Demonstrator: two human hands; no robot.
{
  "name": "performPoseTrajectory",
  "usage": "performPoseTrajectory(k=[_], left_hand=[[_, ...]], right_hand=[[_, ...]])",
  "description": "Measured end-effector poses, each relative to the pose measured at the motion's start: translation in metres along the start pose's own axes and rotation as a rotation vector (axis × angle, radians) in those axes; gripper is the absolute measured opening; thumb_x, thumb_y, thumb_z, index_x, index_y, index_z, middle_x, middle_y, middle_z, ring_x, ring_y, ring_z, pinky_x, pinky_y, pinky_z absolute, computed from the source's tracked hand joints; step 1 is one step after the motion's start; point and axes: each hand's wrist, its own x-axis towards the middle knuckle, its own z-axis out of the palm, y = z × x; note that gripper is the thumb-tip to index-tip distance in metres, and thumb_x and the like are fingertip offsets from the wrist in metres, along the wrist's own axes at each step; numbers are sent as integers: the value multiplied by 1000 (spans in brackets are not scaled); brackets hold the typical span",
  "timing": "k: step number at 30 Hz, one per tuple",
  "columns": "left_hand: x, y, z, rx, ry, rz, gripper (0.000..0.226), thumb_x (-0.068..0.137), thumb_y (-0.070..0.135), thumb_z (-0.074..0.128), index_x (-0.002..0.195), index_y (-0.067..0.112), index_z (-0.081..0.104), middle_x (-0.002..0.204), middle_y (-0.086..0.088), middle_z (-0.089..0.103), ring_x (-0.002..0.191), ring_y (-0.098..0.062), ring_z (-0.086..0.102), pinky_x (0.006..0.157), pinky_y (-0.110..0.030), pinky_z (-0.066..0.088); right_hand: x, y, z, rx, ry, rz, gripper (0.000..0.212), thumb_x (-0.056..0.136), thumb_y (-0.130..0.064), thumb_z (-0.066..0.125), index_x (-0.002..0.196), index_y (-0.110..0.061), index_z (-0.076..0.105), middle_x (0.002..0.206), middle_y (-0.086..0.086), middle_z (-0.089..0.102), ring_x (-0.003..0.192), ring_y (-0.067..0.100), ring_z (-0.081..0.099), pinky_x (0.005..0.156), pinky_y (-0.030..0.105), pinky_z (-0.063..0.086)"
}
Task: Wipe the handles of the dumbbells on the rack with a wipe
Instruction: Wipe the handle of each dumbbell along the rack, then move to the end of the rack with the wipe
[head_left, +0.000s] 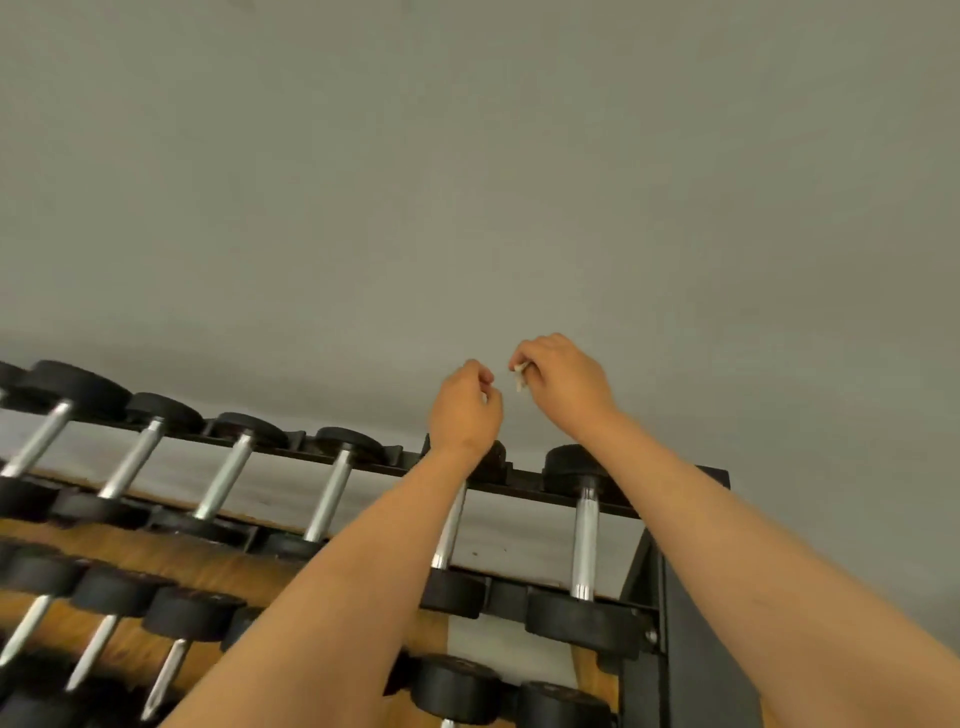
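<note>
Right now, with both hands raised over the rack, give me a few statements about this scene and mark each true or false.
1. The right hand pinches a small crumpled wipe. True.
2. The left hand grips a dumbbell handle. False: it is raised above the rack, fingers curled, holding no handle.
3. The wipe is pressed against a handle. False: it is up in front of the wall, above the rightmost top-row handle.
4. The dumbbells have shiny metal handles and black heads. True.
5. The rack's top row is empty. False: several dumbbells lie in it.
</note>
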Motion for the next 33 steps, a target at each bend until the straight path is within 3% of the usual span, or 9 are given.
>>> performPoseTrajectory(k=[9,18,27,33], left_hand=[[19,20,-125,348,178,175,21,96,16,46,114,12,55,109,-5,60,99,-21,55,75,-33,46],[-17,-5,-226,643,153,262,27,96,13,42,121,11,51,114,-6,58,100,-24,53,74,-35,46],[-95,-103,-359,696,241,114,24,96,14,43,119,11,51,110,-5,58,95,-23,54,67,-29,37],[-183,-187,-461,693,304,-103,14,94,15,45,107,13,51,99,-3,55,87,-22,54,67,-35,44]], right_hand=[[46,-96,-39,26,60,-131,26,96,-10,41,102,-18,65,104,-5,65,105,13,51,75,36,49],[60,-194,-39,30,34,-225,26,95,-10,42,104,-18,65,104,-4,64,106,14,50,76,36,49],[43,-357,28,151,-26,-369,24,96,-10,43,98,-18,65,99,-4,63,101,13,51,74,35,49],[9,-496,106,282,-158,-476,19,96,-13,46,98,-16,64,102,1,61,95,19,54,72,33,47]])
